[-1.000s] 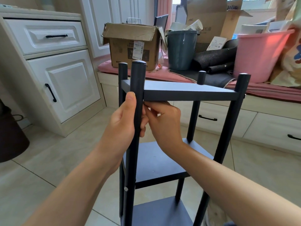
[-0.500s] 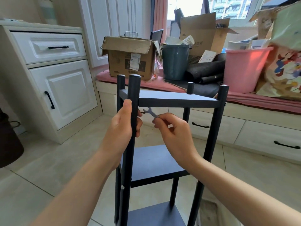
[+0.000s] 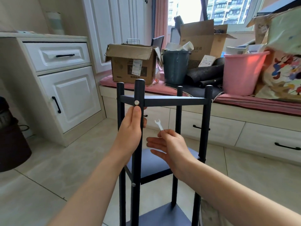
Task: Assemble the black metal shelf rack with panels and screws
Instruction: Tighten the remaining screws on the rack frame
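The black shelf rack point(image 3: 162, 101) stood upright on the tiled floor point(image 3: 57, 168), three panels in place. The left hand point(image 3: 131, 128) gripped the nearest post point(image 3: 138, 152) just below a silver screw point(image 3: 136, 102) (its head faced the camera). The right hand point(image 3: 171, 147) pinched a small white wrench point(image 3: 159, 124), clear of the frame.

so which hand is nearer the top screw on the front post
Left. The left hand grips the post with its thumb tip just below the screw; the right hand, pinching the wrench, is lower right, apart.
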A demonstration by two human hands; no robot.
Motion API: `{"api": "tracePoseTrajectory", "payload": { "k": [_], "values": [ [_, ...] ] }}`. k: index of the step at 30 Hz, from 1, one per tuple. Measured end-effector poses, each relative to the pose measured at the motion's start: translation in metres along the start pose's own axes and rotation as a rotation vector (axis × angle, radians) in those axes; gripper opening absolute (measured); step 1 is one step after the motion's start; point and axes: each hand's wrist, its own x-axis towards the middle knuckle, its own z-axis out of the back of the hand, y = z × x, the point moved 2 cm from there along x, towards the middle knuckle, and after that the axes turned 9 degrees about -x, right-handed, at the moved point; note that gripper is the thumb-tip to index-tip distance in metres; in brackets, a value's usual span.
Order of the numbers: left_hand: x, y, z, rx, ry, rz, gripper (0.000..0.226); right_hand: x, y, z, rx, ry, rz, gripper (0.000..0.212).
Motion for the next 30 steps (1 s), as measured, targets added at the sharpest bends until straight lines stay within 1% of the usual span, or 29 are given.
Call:
{"api": "tracePoseTrajectory", "payload": {
  "k": [5,11,14,16,21,23,25,27,28,30],
  "values": [
    [0.0,-0.001,-0.007,-0.008,-0.017,-0.02,0.034,-0.003,-0.01,-0.018,0.077,0.014,-0.142,0.017],
    [-0.001,-0.005,-0.013,0.034,-0.063,0.008,0.03,0.0,-0.015,-0.026,0.13,-0.075,-0.139,0.02],
    [-0.003,-0.011,-0.019,0.078,-0.016,-0.018,0.022,0.002,-0.016,-0.028,0.14,-0.134,-0.189,0.023],
    [-0.004,-0.014,-0.024,0.131,0.024,-0.04,0.023,0.004,-0.015,-0.026,0.12,-0.167,-0.221,0.028],
    [-0.009,-0.018,-0.03,0.22,0.09,-0.132,0.017,0.003,-0.011,-0.023,0.146,-0.229,-0.153,0.028],
    [-0.008,-0.017,-0.026,0.197,0.087,-0.141,0.022,0.003,-0.009,-0.022,0.177,-0.223,-0.111,0.026],
    [-0.004,-0.014,-0.015,0.192,-0.023,-0.149,0.031,0.003,-0.007,-0.021,0.172,-0.188,-0.084,0.025],
    [0.002,-0.008,0.002,0.227,-0.22,-0.164,0.036,0.003,-0.006,-0.017,0.13,-0.157,-0.074,0.026],
    [0.004,-0.005,0.011,0.266,-0.326,-0.182,0.034,0.003,-0.006,-0.016,0.102,-0.145,-0.072,0.026],
    [0.009,0.003,0.026,0.35,-0.509,-0.193,0.022,0.002,-0.007,-0.014,0.059,-0.126,-0.066,0.03]
  ]
}}
